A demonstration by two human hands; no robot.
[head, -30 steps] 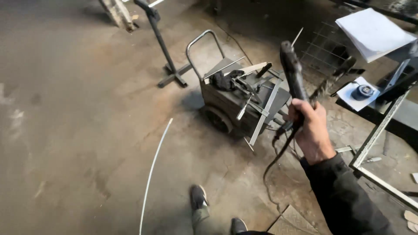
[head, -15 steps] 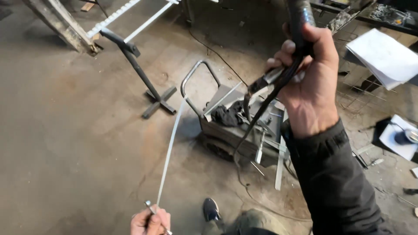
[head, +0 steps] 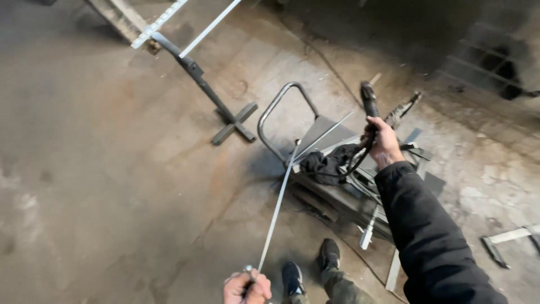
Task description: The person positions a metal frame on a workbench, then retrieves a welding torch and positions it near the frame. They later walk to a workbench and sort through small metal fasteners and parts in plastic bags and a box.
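Right hand (head: 385,143) is clenched round the black tool handle (head: 369,104), cable looping under it over the grey cart (head: 337,186). Left hand (head: 246,287) grips the near end of the long metal rod (head: 277,211). I'd keep that rod off the cable. Left hand's half cut off, and the tool's tip is too blurry to make out.

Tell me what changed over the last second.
The left hand came into view and took hold of the thin metal rod, lifting its near end off the floor. The right hand keeps its grip on the black tool. The cart and stand stayed put.
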